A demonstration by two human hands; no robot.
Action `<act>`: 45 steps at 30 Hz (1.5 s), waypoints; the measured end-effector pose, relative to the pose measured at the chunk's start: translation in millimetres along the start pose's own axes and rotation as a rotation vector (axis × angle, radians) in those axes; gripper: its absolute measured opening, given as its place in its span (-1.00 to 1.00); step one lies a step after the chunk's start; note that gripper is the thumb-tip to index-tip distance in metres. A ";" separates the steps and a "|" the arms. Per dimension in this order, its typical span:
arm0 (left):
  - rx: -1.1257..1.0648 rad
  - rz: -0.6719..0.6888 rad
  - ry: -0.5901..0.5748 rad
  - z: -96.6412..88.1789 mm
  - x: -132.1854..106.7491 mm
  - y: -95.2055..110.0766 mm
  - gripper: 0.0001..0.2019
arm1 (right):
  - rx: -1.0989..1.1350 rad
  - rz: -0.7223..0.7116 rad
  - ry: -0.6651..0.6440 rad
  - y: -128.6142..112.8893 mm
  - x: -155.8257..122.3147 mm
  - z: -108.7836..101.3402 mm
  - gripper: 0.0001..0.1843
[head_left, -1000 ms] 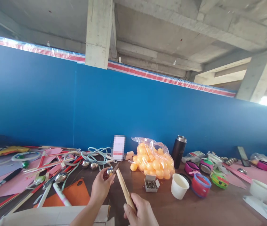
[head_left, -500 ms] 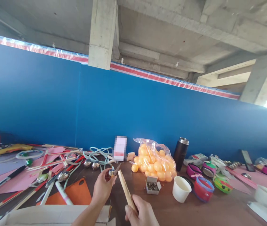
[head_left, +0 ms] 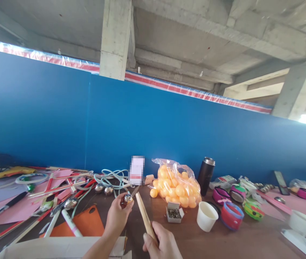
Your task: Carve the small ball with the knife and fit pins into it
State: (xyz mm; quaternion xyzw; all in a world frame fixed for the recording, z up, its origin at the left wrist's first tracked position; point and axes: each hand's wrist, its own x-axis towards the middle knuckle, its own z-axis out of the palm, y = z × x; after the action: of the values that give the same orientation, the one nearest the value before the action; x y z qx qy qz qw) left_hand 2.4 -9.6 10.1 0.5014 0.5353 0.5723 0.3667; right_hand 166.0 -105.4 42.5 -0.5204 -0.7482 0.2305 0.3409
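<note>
My left hand (head_left: 119,212) is closed, its fingers and thumb around a shiny silver ball (head_left: 128,198). A dark, pointed, blade-like piece (head_left: 135,191) juts up beside the ball; I cannot tell what it belongs to. My right hand (head_left: 163,240) is wrapped round the lower end of a pale wooden stick (head_left: 144,214). The stick slants up and left, its upper tip close to the left fingers and the pointed piece. Right of the stick, a small open box (head_left: 174,215) holds small metal pieces. Two more silver balls (head_left: 108,190) lie beyond my left hand.
A clear bag of orange balls (head_left: 177,189) stands behind the box. A white paper cup (head_left: 207,216), a black bottle (head_left: 206,176) and colourful wristband-like items (head_left: 232,216) are on the right. Orange sheet (head_left: 88,223), cardboard (head_left: 61,248), cords and sticks clutter the left.
The view has turned very slightly to the right. Both hands keep their grips, and the stick and silver ball stay almost where they were.
</note>
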 end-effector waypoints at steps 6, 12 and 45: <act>0.006 0.003 0.001 0.6 0.4 -1.3 -0.56 | -0.011 0.007 0.000 2.3 0.6 1.4 -0.80; 0.021 0.001 0.007 0.5 -1.2 1.4 -0.57 | -0.030 -0.013 -0.012 7.8 1.7 4.6 -0.83; 0.060 0.018 0.027 0.8 -0.1 -1.2 -0.60 | -0.013 0.015 -0.008 1.4 0.8 -0.4 -0.81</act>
State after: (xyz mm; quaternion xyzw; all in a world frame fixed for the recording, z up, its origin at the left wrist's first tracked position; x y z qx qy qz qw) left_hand 3.1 -9.4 8.9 0.5093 0.5524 0.5662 0.3390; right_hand 167.0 -104.1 41.9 -0.5273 -0.7471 0.2303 0.3329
